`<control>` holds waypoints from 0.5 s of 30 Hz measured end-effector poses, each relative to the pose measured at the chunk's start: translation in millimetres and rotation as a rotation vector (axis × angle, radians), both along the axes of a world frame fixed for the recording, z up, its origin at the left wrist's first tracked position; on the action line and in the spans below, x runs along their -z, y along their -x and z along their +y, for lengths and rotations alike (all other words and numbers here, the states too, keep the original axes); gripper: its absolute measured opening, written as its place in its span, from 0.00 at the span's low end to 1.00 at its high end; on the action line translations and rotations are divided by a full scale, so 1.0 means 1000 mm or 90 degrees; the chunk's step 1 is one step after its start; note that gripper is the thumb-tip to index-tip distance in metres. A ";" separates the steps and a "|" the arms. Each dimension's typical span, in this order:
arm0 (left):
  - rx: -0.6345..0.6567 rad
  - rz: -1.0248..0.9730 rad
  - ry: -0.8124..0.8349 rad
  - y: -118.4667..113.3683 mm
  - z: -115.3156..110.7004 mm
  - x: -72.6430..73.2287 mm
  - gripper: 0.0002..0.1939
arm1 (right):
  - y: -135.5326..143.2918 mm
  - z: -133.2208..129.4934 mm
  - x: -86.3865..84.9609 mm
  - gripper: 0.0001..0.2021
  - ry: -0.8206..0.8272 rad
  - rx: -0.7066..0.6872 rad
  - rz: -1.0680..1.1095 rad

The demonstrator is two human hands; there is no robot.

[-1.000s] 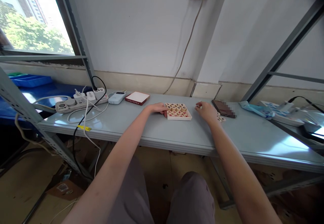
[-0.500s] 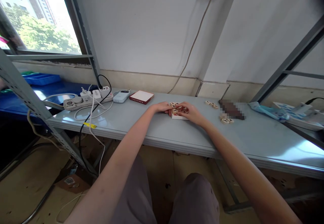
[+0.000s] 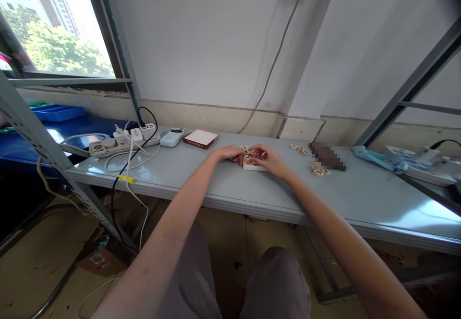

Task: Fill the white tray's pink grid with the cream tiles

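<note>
A small white box with round, marked wooden pieces in it sits on the grey table. My left hand is at the box's left side, its fingers closed against the edge. Over the right part of the box is my right hand, with its fingers curled down onto the pieces; whether it grips one is too small to tell. Several loose round pieces lie to the right, and more pieces are nearer the front, beside a dark, blurred-out object.
A dark red lid or box with a white face lies left of my hands, next to a light blue device. Farther left are a power strip and cables. Blue plastic packaging is at the right.
The fingers of my right hand have shifted slightly over the pieces in the box. My left hand stays at the box's left side. The whole view has moved very slightly.
</note>
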State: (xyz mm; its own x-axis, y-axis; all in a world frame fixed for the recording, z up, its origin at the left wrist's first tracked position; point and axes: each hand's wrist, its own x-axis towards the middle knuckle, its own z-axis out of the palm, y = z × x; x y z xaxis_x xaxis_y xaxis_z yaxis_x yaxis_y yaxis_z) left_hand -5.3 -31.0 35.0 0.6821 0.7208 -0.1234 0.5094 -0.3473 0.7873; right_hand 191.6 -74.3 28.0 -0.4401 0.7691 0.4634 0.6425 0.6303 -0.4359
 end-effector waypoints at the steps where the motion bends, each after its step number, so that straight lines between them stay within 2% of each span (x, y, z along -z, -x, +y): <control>1: -0.002 0.004 0.010 0.001 0.000 -0.001 0.26 | 0.000 0.000 0.000 0.15 0.004 0.016 -0.008; 3: -0.016 0.015 0.020 0.002 0.000 -0.002 0.27 | -0.004 0.001 0.000 0.13 -0.016 0.097 -0.054; 7: -0.024 0.038 -0.014 0.005 -0.001 -0.003 0.25 | -0.020 0.006 0.003 0.15 -0.109 0.377 -0.184; 9: -0.009 0.043 -0.037 0.005 -0.002 -0.003 0.26 | -0.029 0.009 0.003 0.18 -0.122 0.481 -0.183; 11: -0.001 0.038 -0.045 0.005 -0.004 -0.003 0.27 | -0.034 0.010 0.001 0.20 -0.121 0.513 -0.125; 15: -0.006 0.038 -0.046 0.003 -0.004 -0.002 0.28 | -0.034 0.010 -0.004 0.18 -0.080 0.447 -0.035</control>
State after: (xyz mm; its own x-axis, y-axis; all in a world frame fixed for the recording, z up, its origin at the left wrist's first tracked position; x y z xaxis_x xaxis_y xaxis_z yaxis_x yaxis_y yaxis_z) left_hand -8.8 -35.3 37.4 0.6679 0.7359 -0.1111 0.5587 -0.3970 0.7282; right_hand 225.6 -64.2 32.2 0.1149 0.8214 0.5587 0.9338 0.1025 -0.3429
